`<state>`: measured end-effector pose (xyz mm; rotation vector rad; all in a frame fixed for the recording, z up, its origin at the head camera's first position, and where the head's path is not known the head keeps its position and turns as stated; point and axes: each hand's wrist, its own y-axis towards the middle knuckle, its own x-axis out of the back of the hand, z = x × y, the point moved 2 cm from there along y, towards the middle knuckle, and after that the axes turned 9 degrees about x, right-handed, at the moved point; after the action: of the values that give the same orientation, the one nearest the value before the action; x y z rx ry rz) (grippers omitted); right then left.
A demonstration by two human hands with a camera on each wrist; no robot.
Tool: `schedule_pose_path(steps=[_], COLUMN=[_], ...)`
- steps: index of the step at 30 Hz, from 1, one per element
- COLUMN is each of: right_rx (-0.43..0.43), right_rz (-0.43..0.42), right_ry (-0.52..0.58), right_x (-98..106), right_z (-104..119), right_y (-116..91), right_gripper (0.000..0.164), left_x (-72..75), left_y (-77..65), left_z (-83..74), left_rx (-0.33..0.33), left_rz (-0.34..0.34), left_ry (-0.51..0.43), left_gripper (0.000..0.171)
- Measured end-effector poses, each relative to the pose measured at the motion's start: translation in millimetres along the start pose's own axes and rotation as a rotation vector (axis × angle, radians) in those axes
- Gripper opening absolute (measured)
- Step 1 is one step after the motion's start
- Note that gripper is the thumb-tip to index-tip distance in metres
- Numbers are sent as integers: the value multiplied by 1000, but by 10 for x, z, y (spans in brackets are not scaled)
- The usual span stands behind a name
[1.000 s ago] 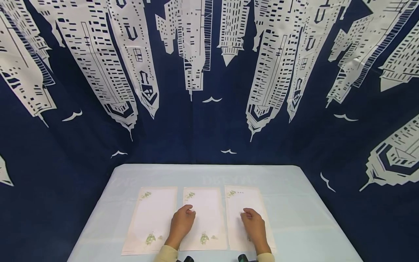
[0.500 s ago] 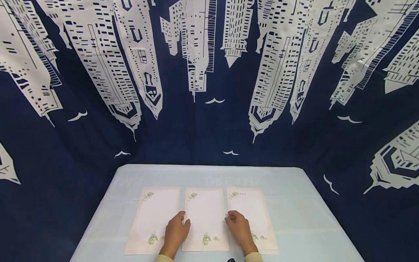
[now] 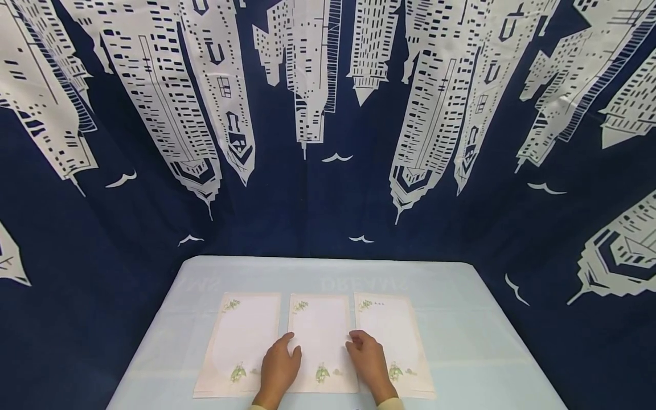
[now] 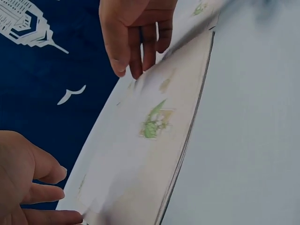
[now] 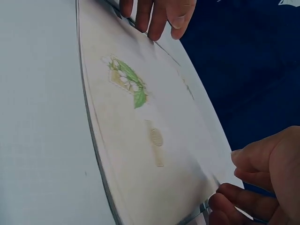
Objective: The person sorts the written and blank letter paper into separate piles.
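Three pale pink sheets of stationery paper with green leaf prints lie side by side. At the middle sheet, my left hand has its fingers extended along the left edge. My right hand is at the opposite edge, its fingers loosely bent with the tips at the paper. Close up in the left wrist view, the left hand has its fingers spread and a fingertip on the sheet's border. The right wrist view shows the right hand with fingertips at the paper's side.
The left sheet and right sheet flank the middle one with narrow gaps. A light blue cloth covers the table. A navy curtain printed with white buildings and birds hangs behind and at both sides.
Both hands have come down to the side edges of the middle sheet, the left from over its upper left, the right from over the right sheet. The view has shifted slightly.
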<state>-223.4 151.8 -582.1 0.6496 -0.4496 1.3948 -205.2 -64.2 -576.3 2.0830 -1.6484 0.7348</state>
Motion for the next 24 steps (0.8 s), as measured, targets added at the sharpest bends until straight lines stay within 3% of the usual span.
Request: schedule_pose_path(steps=[5, 10, 15, 20, 24], right_rx=[44, 88, 47, -31, -26], right_rz=[-70, -111, -139, -119, -101], right_ry=[34, 87, 183, 305, 345], right_x=[12, 26, 5, -49, -125], right_z=[7, 1, 2, 48, 144], right_y=[-7, -9, 8, 10, 21], right_gripper=[22, 26, 33, 35, 34], left_x=[14, 30, 77, 181, 333], left_y=[-23, 1, 45, 84, 112], left_z=[-1, 19, 50, 121, 195], left_rx=[-45, -40, -44, 22, 62], left_rz=[-71, -110, -149, -156, -170], left_ry=[-20, -115, -144, -166, -171], left_gripper=[32, 38, 44, 45, 41])
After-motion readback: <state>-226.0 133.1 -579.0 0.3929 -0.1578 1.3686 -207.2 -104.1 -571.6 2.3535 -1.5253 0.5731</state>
